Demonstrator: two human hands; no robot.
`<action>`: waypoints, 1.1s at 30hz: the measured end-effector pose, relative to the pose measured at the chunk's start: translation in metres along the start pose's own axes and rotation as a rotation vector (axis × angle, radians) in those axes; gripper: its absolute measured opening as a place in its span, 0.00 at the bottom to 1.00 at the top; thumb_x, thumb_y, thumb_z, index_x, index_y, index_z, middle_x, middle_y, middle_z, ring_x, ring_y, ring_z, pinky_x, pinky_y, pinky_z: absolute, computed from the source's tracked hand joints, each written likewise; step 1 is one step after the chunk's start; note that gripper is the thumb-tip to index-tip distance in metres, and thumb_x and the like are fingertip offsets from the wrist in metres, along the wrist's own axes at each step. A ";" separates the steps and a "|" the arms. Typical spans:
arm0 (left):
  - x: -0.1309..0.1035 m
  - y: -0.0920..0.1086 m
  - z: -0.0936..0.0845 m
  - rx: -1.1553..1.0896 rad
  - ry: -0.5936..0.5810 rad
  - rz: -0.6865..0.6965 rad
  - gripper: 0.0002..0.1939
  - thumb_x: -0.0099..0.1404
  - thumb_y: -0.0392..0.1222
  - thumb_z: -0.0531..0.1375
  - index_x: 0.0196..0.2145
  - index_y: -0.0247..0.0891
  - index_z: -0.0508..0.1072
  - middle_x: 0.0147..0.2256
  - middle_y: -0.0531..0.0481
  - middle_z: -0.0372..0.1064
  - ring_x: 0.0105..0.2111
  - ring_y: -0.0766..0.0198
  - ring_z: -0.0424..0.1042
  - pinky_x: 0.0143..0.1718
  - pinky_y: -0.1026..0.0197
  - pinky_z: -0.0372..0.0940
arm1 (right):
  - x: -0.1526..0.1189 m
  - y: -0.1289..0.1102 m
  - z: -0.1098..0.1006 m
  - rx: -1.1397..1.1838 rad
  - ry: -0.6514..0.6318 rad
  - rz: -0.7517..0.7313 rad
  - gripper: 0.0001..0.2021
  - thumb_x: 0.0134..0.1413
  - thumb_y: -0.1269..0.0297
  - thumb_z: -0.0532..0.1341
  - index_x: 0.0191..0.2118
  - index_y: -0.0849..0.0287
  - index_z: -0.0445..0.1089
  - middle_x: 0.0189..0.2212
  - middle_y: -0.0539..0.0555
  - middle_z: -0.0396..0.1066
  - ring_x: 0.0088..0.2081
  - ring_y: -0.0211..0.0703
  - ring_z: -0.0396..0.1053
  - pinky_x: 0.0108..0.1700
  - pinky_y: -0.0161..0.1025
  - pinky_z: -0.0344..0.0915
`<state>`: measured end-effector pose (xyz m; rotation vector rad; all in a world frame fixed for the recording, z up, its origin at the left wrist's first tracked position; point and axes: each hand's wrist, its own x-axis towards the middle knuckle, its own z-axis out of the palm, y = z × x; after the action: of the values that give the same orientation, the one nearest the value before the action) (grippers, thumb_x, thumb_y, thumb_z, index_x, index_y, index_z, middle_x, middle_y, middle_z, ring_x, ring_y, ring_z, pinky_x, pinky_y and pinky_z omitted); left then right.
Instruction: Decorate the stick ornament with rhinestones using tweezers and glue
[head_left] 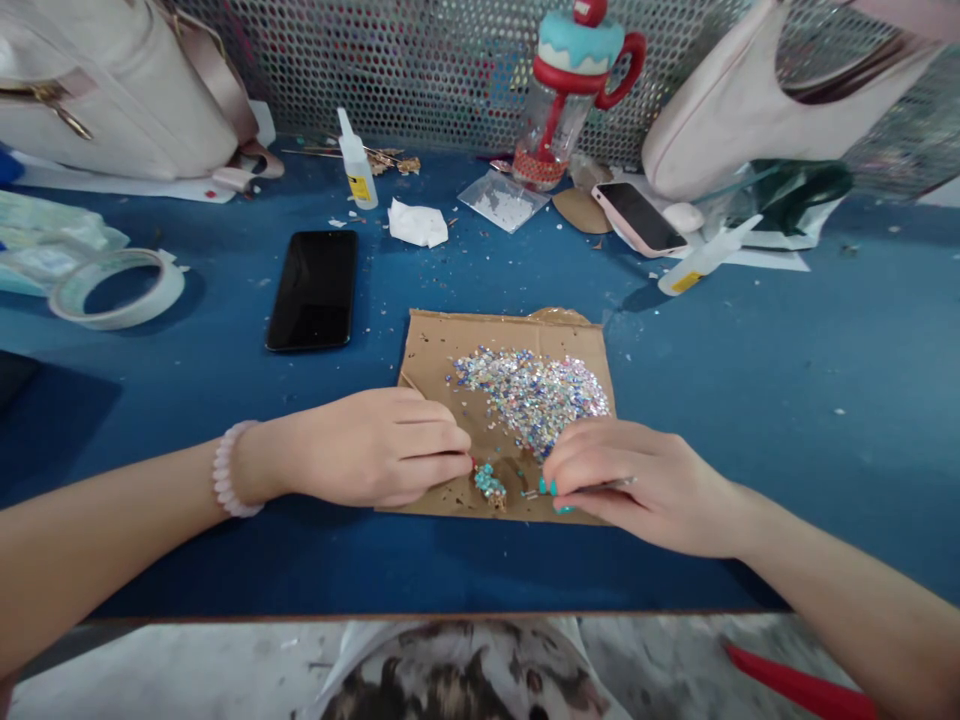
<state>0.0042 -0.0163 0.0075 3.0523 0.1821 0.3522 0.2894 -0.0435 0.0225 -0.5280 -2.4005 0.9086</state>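
Turquoise-studded ornament [490, 484] lies between two hands, nearer the left

The small piece sits low on a cardboard sheet [435, 340], its long axis slanting from far left to near right, with turquoise at the far end and a brownish tone at the near one. The left hand [382, 445] comes in from its left, fingers drawn together and tips right at its edge; whether they pinch it or only rest beside it, I cannot tell. To its right, the right hand [645, 485] is closed on slim metal tweezers [611, 485], whose tips point left toward the piece, a small gap short of it. How far apart those tips stand, and whether they hold anything, is too small to tell. Loose rhinestones [551, 395] spread beyond, farther from the person, on the same cardboard.
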 end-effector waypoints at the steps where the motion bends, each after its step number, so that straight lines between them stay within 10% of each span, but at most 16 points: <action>1: 0.000 0.000 0.000 0.000 0.003 0.003 0.13 0.72 0.36 0.48 0.50 0.34 0.68 0.46 0.47 0.71 0.45 0.64 0.66 0.45 0.61 0.61 | 0.000 0.000 0.000 0.000 -0.003 0.001 0.03 0.63 0.72 0.57 0.37 0.60 0.67 0.31 0.53 0.73 0.35 0.38 0.70 0.40 0.39 0.69; 33: 0.002 0.000 0.000 0.014 0.050 0.017 0.13 0.73 0.36 0.47 0.47 0.35 0.70 0.43 0.48 0.73 0.42 0.66 0.68 0.42 0.61 0.62 | -0.001 -0.001 0.001 -0.055 0.019 0.003 0.05 0.65 0.68 0.55 0.38 0.59 0.67 0.32 0.52 0.73 0.37 0.37 0.71 0.43 0.39 0.69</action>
<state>0.0061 -0.0165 0.0084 3.0627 0.1619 0.4307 0.2894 -0.0458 0.0224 -0.5583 -2.4140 0.8364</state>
